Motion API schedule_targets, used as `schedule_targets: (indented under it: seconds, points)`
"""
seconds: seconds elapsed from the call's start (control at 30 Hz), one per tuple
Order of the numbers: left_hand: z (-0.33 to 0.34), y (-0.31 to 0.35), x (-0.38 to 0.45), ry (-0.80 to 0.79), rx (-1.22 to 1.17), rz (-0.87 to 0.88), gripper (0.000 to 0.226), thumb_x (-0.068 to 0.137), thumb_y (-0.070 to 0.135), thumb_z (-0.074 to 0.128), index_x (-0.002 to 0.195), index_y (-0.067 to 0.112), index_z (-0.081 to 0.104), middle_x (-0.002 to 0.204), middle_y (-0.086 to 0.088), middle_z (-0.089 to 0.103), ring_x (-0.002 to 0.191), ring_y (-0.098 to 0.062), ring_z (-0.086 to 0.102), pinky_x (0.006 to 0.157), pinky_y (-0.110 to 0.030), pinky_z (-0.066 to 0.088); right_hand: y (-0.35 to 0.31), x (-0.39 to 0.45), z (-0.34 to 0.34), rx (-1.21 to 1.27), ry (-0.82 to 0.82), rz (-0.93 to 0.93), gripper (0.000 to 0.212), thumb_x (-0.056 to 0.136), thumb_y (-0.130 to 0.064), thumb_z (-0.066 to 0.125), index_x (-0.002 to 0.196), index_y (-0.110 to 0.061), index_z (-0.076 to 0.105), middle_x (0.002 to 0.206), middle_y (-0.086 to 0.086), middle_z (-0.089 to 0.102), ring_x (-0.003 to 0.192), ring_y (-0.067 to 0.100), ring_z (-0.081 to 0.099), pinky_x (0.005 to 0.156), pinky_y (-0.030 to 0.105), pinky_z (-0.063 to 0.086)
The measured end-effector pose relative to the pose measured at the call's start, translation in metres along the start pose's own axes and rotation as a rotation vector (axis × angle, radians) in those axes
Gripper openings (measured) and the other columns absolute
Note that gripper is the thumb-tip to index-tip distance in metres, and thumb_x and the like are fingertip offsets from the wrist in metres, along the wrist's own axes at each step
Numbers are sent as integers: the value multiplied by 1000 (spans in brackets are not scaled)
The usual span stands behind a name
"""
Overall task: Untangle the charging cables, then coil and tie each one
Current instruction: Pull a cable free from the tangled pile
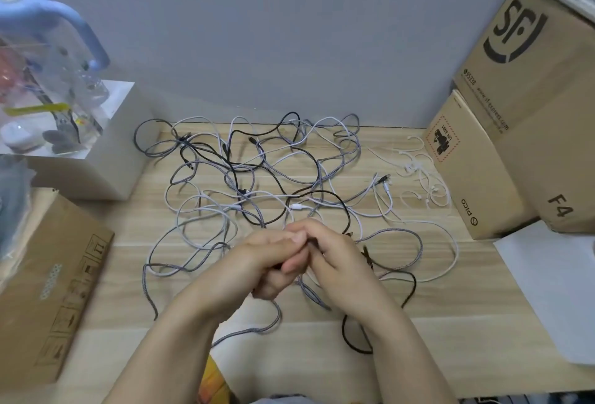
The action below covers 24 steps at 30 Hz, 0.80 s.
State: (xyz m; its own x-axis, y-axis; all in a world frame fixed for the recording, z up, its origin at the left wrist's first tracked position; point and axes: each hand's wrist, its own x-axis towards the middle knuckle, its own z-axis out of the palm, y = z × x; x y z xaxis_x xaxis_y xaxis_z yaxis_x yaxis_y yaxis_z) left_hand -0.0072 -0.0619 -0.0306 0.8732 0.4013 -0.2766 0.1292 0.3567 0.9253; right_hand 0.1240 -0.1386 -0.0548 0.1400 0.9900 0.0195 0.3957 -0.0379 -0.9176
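So, wooden table [322, 355] under me, cardboard boxes [515, 133] stacked at the right, another flat box [48, 281] at the left, and across the middle of it all sprawls the tangle of charging cables [251, 175]: black, grey braided and white ones looping over each other from the back wall to my wrists. Off to the right, just beside the boxes, lies a little heap of white ties [418, 175], untouched. My left hand [267, 262] and right hand [341, 258] are pressed together at the near edge of the tangle, fingers curled, and something dark shows between them, likely a cable, though I cannot tell which hand truly pinches it. These cables look light and limp, the braided ones a bit springy, so they should drag neighbours along; I reckon the plug end [384, 177] is the place to take hold and feed back through.
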Motion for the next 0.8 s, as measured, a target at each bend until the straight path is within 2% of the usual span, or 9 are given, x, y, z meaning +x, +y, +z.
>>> schedule_targets:
  seconds: [0.07, 0.17, 0.2, 0.27, 0.37, 0.43, 0.57, 0.7, 0.8]
  points:
    - [-2, 0, 1, 22, -160, 52, 33, 86, 37, 48, 58, 20, 52, 47, 5, 22, 36, -3, 25, 38, -14, 20, 2, 2, 6, 167, 5, 85, 32, 93, -8, 38, 95, -35, 56, 68, -7, 58, 63, 13, 52, 62, 28, 51]
    - [-2, -6, 8, -51, -362, 204, 26, 82, 41, 65, 83, 15, 63, 56, 4, 41, 39, -2, 28, 42, -14, 32, 6, 7, 16, 199, -13, 169, 19, 88, -38, 42, 103, -40, 53, 82, 2, 65, 83, 26, 63, 80, 48, 53]
    - [-1, -7, 10, -45, -393, 231, 30, 80, 39, 68, 92, 12, 63, 59, 3, 46, 40, -2, 31, 44, -15, 34, 6, 7, 17, 121, -45, 183, 17, 85, -36, 43, 98, -42, 52, 81, -6, 66, 84, 18, 64, 82, 42, 53]
    - [5, -8, 15, 48, -418, 265, 33, 80, 24, 68, 104, 4, 57, 62, 1, 52, 40, -4, 35, 45, -16, 35, 3, 6, 18, -86, -134, 214, 10, 84, -28, 45, 80, -37, 48, 67, -8, 57, 67, 8, 54, 67, 29, 46]
    - [7, -4, 19, 238, -414, 273, 20, 85, 12, 57, 103, 4, 54, 58, 0, 56, 39, -6, 41, 41, -16, 37, -2, 3, 21, -288, -216, 199, 8, 95, -34, 45, 95, -26, 46, 83, 0, 55, 83, 23, 55, 74, 34, 45]
    - [3, -9, 21, 302, -358, 268, 25, 86, 23, 48, 101, 4, 54, 62, -1, 63, 45, -8, 54, 45, -15, 44, -7, 1, 22, -385, -246, 204, 16, 97, -37, 43, 103, -22, 44, 98, 3, 54, 101, 25, 53, 76, 34, 40]
    - [5, -20, 26, 379, -227, 263, 33, 84, 35, 37, 88, 5, 50, 69, -8, 70, 58, -14, 67, 56, -19, 53, -12, -2, 16, -623, -248, 162, 27, 96, -36, 42, 113, -16, 48, 119, 3, 56, 109, 29, 51, 76, 34, 35]
    - [-1, -30, 30, 416, -22, 269, 28, 89, 33, 43, 81, 7, 49, 65, -5, 69, 56, -11, 64, 54, -18, 50, -21, -4, 14, -707, -248, 91, 23, 95, -35, 43, 105, -18, 55, 111, 6, 58, 102, 31, 54, 68, 33, 30]
    - [-5, -34, 29, 394, 282, 259, 22, 90, 33, 47, 83, 17, 60, 61, 9, 64, 55, -3, 56, 51, -16, 43, -31, 0, 1, -704, -126, 28, 19, 91, -38, 50, 100, -27, 62, 98, -2, 63, 93, 24, 57, 65, 33, 36]
